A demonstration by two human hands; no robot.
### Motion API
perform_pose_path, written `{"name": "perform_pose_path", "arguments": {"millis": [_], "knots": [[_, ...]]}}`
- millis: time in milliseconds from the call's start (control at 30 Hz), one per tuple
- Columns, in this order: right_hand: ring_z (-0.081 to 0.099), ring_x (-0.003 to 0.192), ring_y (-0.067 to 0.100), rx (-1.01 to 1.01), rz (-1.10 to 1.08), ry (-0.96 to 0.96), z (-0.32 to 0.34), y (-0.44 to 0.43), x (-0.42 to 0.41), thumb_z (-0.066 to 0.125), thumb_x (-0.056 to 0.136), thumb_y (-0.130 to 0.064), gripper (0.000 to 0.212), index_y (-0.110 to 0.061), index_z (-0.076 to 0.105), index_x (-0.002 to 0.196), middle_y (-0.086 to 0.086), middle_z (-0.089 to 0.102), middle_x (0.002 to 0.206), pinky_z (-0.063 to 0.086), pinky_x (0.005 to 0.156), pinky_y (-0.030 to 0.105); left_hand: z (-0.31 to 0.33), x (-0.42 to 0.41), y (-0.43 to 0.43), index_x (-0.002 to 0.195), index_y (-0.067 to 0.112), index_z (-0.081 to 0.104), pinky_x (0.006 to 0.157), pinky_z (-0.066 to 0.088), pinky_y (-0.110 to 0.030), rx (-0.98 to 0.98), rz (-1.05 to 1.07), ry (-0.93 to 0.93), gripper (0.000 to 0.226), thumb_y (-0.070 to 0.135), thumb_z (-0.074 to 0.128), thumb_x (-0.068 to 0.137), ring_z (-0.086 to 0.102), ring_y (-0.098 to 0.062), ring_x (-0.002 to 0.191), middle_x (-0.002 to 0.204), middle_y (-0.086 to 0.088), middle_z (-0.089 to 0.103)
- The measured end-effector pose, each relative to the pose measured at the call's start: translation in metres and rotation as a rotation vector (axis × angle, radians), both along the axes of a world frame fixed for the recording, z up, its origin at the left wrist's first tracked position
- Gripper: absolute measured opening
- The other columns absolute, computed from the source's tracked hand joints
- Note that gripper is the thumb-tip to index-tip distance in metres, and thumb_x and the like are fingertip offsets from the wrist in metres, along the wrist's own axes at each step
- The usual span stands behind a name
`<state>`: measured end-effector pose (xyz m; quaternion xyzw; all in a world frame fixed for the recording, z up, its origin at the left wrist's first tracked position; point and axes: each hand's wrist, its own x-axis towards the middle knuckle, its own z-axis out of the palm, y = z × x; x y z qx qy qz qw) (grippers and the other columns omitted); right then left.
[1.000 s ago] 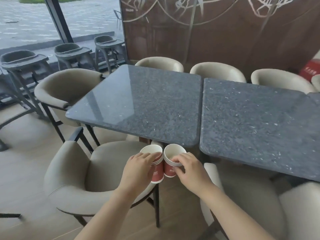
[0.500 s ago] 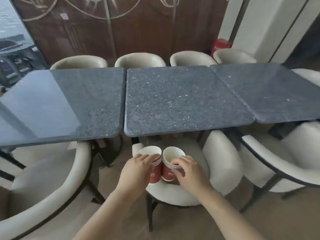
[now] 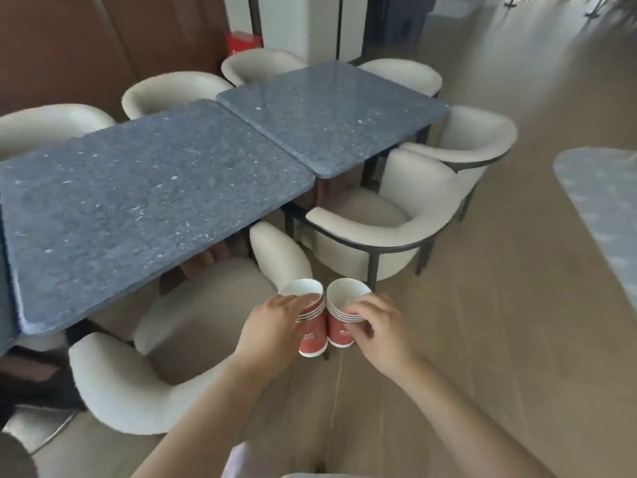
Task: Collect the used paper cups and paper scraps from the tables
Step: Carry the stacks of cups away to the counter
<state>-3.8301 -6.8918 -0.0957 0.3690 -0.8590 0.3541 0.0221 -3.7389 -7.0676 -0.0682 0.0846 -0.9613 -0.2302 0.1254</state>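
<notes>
Cups (nested red stacks): left hand grips one, right hand the other.

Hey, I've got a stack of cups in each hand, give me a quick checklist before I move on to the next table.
1. Left hand grips the left cup stack: ok, fingers curled round it.
2. Right hand grips the right cup stack: ok, fingers curled round its rims.
3. Top cups empty: ok, both show plain white insides.
4. Dark tables free of cups and scraps: ok, none show on the parts in view.
5. Pale table at the right edge: cannot tell, only a blurred part shows.
6. Floor towards it: ok, nothing lies on the visible stretch.
</notes>
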Motion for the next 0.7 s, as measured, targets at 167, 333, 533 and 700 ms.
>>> {"name": "perform_pose_path", "arguments": {"millis": [167,333,533,700], "knots": [[0.061,0.084,0.015,0.030,-0.187,-0.044,-0.006,0.055,-0.016,0.073,0.074,-0.014,0.021,-0.022,0.064,0.092,-0.007,0.063,0.093,0.047,0.069,0.020,-0.004,-0.056,0.040,0.109,0.030,0.062,0.069,0.046,-0.031,-0.049,-0.201,-0.013,0.041,0.013,0.071,0.072,0.065,-0.022,0.083,0.096,0.005,0.072],[0.061,0.091,0.021,0.042,-0.341,-0.088,-0.012,0.089,-0.043,0.069,0.079,-0.011,0.017,-0.014,0.067,0.096,-0.001,0.063,0.101,0.048,0.072,0.024,-0.014,-0.113,0.069,0.107,0.024,0.065,0.077,0.049,-0.039,-0.003,-0.346,-0.008,0.036,0.010,0.070,0.074,0.065,-0.028,0.084,0.092,0.001,0.073],[0.059,0.096,0.023,0.043,-0.473,-0.086,-0.018,0.112,-0.107,0.071,0.074,-0.005,0.022,-0.012,0.068,0.095,0.004,0.064,0.099,0.050,0.075,0.030,-0.028,-0.203,0.093,0.105,0.018,0.067,0.075,0.052,-0.040,0.011,-0.491,-0.030,0.038,0.004,0.073,0.070,0.066,-0.031,0.079,0.089,-0.004,0.073],[0.061,0.092,0.030,0.090,-0.559,-0.107,-0.013,0.125,-0.170,0.069,0.073,-0.006,0.020,-0.010,0.067,0.092,0.007,0.065,0.095,0.046,0.072,0.030,-0.027,-0.282,0.106,0.102,0.019,0.068,0.068,0.050,-0.031,0.017,-0.564,-0.040,0.041,0.003,0.077,0.065,0.066,-0.025,0.075,0.085,0.000,0.073]]}}
